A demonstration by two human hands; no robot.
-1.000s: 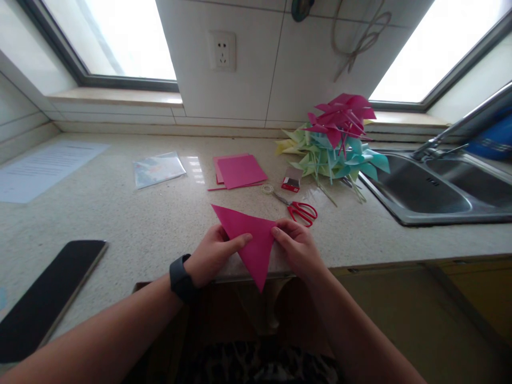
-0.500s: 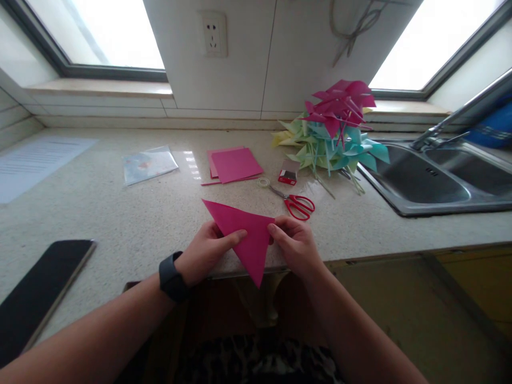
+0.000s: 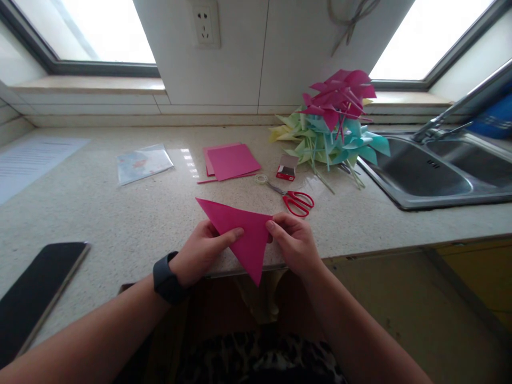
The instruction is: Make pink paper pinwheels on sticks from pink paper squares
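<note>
There, at the worktop's (image 3: 120, 213) front edge, my left hand (image 3: 200, 253) and right hand (image 3: 294, 242) pinched the folded pink paper (image 3: 244, 234); its tip overhung, so an uneven pinch could skew the crease.

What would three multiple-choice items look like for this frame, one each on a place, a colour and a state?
1. Where do the red scissors lie?
A. in the sink
B. on the counter beyond the right hand
C. on the dark tablet

2. What colour is the folded paper triangle?
A. pink
B. yellow
C. teal

3. How is the triangle held?
A. flat on the counter, untouched
B. by the left hand alone
C. by both hands

Key: 1 B, they rest on the counter just past the right hand. 2 A, it matches the pink sheets further back. 3 C, the left hand grips its left side and the right hand pinches its right corner.
</note>
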